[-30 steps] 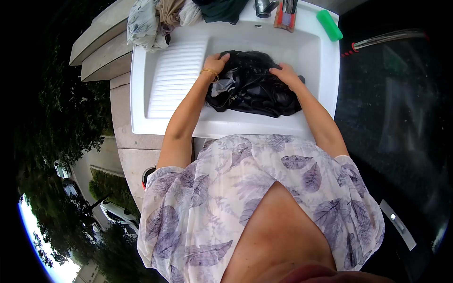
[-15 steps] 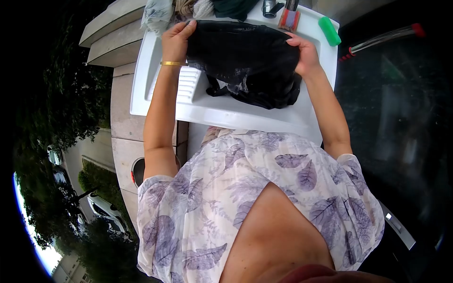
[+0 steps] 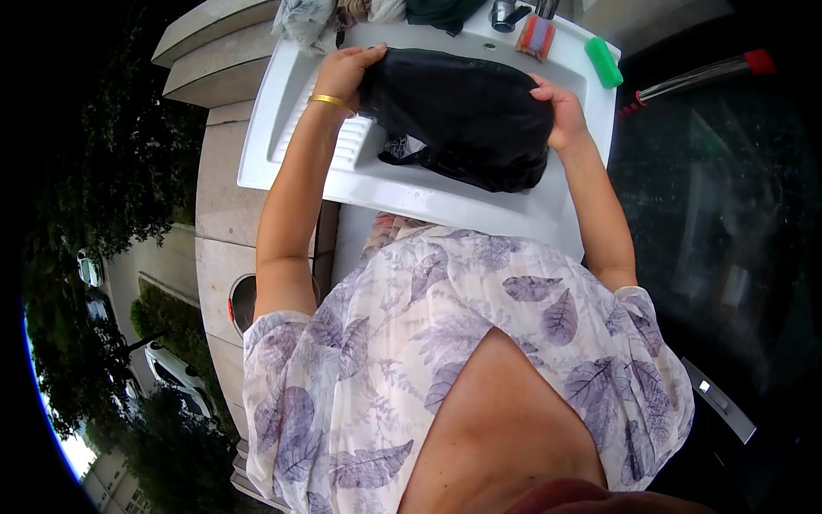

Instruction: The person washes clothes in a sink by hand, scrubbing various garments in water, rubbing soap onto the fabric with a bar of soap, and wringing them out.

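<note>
A black garment [image 3: 462,107], looking wet, is stretched between my two hands over a white laundry sink [image 3: 419,193]. At its upper left corner, my left hand [image 3: 344,75] is closed on the edge, thumb on top. My right hand [image 3: 562,113] pinches the upper right edge. The lower folds hang into the basin, and a whitish patch [image 3: 407,147] shows near the bottom left of the cloth. Left of the garment, partly behind my left forearm, lies the sink's ribbed washboard [image 3: 347,147].
Along the back rim are a grey-white cloth bundle [image 3: 304,21], a dark green cloth [image 3: 441,12], a metal tap [image 3: 507,15] and a red-edged brush or sponge [image 3: 536,38]. A green soap bar [image 3: 604,62] lies at the right corner. A red-ended metal handle [image 3: 702,79] is farther right.
The garment has been turned or pulled smoother, and its whitish streaks show less. Both hands keep hold of it. The view has shifted slightly, and more of the back basin shows.
</note>
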A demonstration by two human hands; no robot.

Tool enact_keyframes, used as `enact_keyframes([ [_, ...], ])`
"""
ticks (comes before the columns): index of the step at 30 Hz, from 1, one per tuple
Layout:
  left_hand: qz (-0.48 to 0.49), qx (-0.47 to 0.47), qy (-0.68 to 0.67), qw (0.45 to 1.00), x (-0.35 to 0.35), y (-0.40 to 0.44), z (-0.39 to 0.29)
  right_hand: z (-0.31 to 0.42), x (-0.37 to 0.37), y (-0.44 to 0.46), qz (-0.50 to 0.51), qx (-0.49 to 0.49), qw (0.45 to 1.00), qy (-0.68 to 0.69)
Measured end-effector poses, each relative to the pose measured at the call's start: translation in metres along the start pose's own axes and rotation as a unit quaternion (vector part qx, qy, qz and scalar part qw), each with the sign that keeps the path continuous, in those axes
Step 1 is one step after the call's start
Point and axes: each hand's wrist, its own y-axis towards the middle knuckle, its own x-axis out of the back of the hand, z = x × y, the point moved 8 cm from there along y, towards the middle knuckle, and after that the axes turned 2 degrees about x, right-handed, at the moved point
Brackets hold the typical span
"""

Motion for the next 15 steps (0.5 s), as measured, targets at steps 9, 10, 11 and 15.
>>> enact_keyframes([
  [9,0.074,0.027,0.206,0.975,-0.012,0.015,0.064,-0.003,0.042,-0.008,-0.052,-0.025,0.962,-0.267],
  [10,0.131,0.012,0.25,0.959,-0.018,0.016,0.071,-0.005,0.047,-0.009,-0.061,-0.038,0.962,-0.262],
  [11,0.187,-0.003,0.292,0.938,-0.026,0.013,0.078,-0.008,0.051,-0.011,-0.07,-0.052,0.963,-0.257],
  [15,0.229,0.141,0.513,0.815,-0.033,0.012,0.124,-0.01,0.076,-0.012,-0.127,-0.048,0.949,-0.286],
])
